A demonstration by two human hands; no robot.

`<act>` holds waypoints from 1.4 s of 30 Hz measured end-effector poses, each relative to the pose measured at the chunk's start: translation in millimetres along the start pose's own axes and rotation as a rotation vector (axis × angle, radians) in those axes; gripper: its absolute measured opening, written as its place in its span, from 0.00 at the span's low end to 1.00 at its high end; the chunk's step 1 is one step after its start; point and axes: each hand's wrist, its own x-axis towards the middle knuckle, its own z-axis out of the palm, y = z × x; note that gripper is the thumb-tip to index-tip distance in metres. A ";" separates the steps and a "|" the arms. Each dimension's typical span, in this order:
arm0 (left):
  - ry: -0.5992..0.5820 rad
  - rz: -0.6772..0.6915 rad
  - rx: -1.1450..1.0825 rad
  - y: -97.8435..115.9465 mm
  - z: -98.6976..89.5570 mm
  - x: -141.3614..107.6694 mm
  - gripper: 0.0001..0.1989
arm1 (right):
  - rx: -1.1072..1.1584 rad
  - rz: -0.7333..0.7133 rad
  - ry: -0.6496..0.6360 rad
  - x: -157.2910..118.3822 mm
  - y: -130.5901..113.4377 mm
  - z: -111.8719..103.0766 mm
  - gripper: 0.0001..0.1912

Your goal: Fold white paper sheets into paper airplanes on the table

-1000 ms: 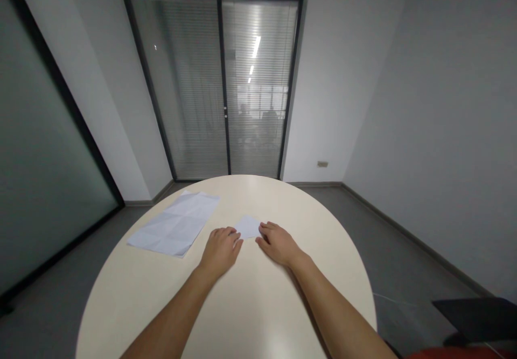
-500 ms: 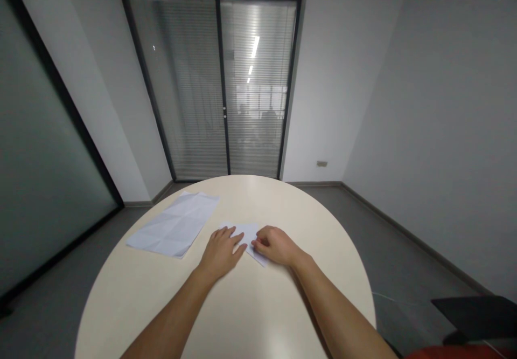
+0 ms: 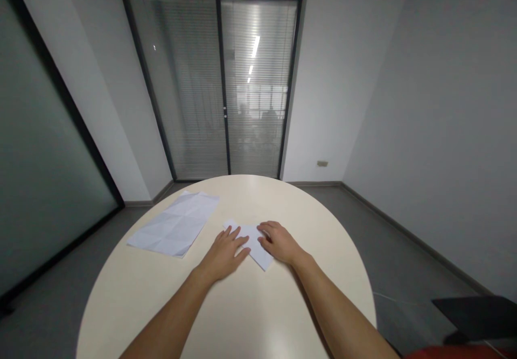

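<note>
A small folded sheet of white paper (image 3: 260, 254) lies flat on the round cream table (image 3: 250, 310), between my two hands. My left hand (image 3: 225, 252) rests on its left part with the fingers spread, hiding some of it. At the paper's right edge is my right hand (image 3: 278, 240), its fingers slightly bent and apart, the tips touching or just over the paper. Neither hand grips anything. How the paper is folded under my left hand cannot be made out.
Larger creased white sheets (image 3: 177, 224) lie at the table's far left. Beyond the table stand glass doors with blinds (image 3: 254, 132). A black flat object (image 3: 476, 316) and something red (image 3: 448, 352) show at the lower right.
My right hand has opened from a pinch and moved slightly away, so more of the folded paper shows. The paper and my left hand have shifted a little to the right.
</note>
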 end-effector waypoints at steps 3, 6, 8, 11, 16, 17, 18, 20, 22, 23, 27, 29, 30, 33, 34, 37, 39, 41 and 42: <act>0.004 0.008 -0.003 2.0 -0.4 -0.2 0.23 | 0.000 0.014 0.003 0.4 -2.0 -0.1 0.22; 0.012 0.012 0.006 3.7 -0.7 -0.2 0.23 | 0.016 0.022 0.009 0.8 -2.1 1.0 0.24; 0.027 0.018 0.015 3.9 -0.3 -0.1 0.22 | 0.029 0.024 0.013 1.0 -1.9 1.5 0.24; 0.069 0.045 0.024 3.6 0.4 -0.1 0.22 | 0.049 0.015 0.018 1.0 -2.9 0.6 0.22; 0.124 0.057 0.031 3.0 0.0 0.4 0.21 | 0.057 0.019 0.005 1.3 -5.9 -3.0 0.18; 0.127 0.055 0.033 2.6 -0.2 0.6 0.21 | 0.057 0.025 0.003 1.5 -5.9 -3.3 0.17; 0.128 0.055 0.035 2.1 -0.2 0.8 0.20 | 0.061 0.030 0.003 1.6 -5.6 -3.4 0.17; 0.129 0.056 0.040 0.8 -0.1 1.0 0.20 | 0.083 0.047 0.007 1.8 -4.4 -2.8 0.17; 0.131 0.059 0.045 -0.3 -0.1 0.8 0.20 | 0.110 0.066 0.009 1.7 -3.1 -1.9 0.18; 0.132 0.060 0.045 -0.6 -0.3 0.5 0.20 | 0.121 0.072 0.007 1.5 -2.7 -1.6 0.18; 0.128 0.068 0.039 0.2 -3.0 -1.6 0.22 | 0.136 0.082 -0.011 0.6 -3.1 -1.5 0.17; 0.118 0.084 0.043 1.1 -4.6 -2.4 0.23 | 0.138 0.085 -0.011 0.2 -3.9 -1.8 0.17; 0.113 0.094 0.047 1.4 -5.2 -2.5 0.23 | 0.139 0.086 -0.009 0.2 -4.3 -1.9 0.17; 0.106 0.114 0.061 2.0 -5.7 -1.8 0.21 | 0.137 0.089 -0.009 0.2 -4.9 -1.8 0.16; 0.105 0.118 0.067 2.1 -5.5 -1.3 0.21 | 0.136 0.088 -0.010 0.3 -4.9 -1.6 0.16; 0.101 0.131 0.084 2.9 -5.1 -0.1 0.19 | 0.134 0.084 -0.011 0.6 -5.1 -1.6 0.16; 0.095 0.141 0.096 3.6 -5.4 0.4 0.19 | 0.131 0.074 -0.009 0.5 -5.7 -2.3 0.16; 0.088 0.147 0.102 4.0 -6.0 0.6 0.19 | 0.120 0.055 -0.008 0.2 -6.7 -3.4 0.16; 0.085 0.150 0.103 4.0 -6.2 0.6 0.19 | 0.110 0.043 -0.009 0.0 -7.2 -4.1 0.16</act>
